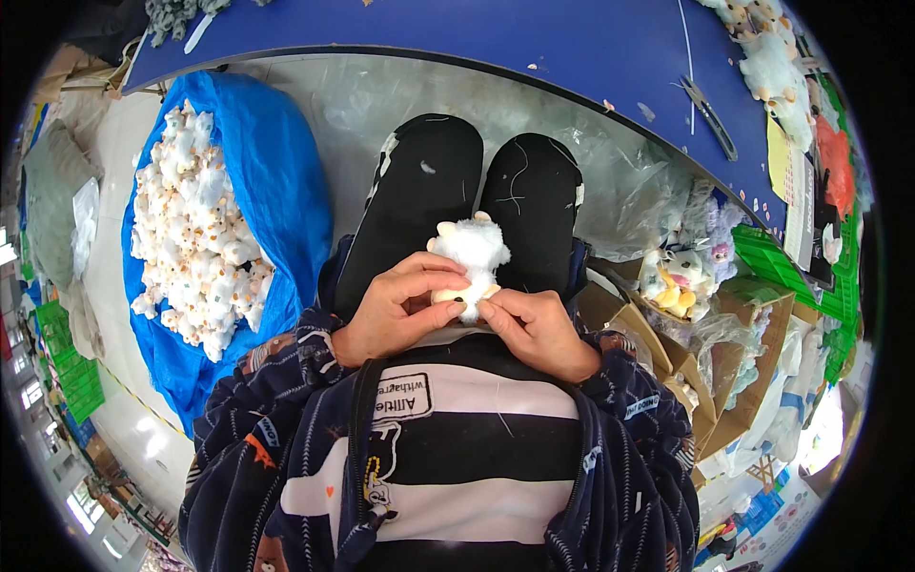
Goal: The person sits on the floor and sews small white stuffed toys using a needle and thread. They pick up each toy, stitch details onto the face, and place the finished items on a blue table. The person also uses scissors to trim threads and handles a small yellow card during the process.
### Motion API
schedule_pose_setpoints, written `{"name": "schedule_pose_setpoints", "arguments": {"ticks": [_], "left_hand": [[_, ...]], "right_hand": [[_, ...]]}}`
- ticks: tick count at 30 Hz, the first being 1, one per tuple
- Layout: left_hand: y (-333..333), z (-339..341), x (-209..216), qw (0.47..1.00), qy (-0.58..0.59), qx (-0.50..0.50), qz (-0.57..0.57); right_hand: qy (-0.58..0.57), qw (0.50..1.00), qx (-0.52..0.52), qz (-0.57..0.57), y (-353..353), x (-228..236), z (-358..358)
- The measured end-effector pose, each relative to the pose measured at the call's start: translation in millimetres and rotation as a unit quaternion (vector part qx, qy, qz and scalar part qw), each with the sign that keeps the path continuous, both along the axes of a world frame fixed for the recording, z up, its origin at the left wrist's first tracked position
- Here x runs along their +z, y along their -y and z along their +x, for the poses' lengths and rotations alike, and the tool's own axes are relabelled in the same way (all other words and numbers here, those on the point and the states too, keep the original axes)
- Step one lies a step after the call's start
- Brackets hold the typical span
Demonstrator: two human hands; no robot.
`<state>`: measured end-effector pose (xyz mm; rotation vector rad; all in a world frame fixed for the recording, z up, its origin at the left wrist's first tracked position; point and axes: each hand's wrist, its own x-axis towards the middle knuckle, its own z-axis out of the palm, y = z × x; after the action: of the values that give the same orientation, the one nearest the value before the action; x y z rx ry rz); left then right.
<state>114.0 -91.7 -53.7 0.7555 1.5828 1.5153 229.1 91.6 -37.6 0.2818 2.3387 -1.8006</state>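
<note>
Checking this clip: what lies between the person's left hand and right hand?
A small white plush toy. The left hand and right hand both touch it, as the head view shows.

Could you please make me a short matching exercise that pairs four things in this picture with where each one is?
Things
1. White plush toy
2. Blue bag
3. Snips
4. Cardboard boxes

Places
A. On the blue table, toward its right end
B. To the person's right, below the table's edge in the picture
C. Between the fingers of the left hand and right hand
D. To the person's left, open and filled with white plush pieces

Right pairs: 1-C, 2-D, 3-A, 4-B
</note>
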Motion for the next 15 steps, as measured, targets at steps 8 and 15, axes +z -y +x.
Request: {"name": "schedule_pose_setpoints", "arguments": {"ticks": [8,15], "left_hand": [[5.3,-0.1,-3.6,1.0,0.027,-0.011,-0.005],[8.5,-1.5,-4.1,0.999,0.02,-0.038,0.007]], "right_hand": [[-0.003,0.997,0.054,0.047,-1.8,-3.2,-3.1],[0.003,0.996,0.072,-0.052,-3.4,-5.1,-2.7]]}}
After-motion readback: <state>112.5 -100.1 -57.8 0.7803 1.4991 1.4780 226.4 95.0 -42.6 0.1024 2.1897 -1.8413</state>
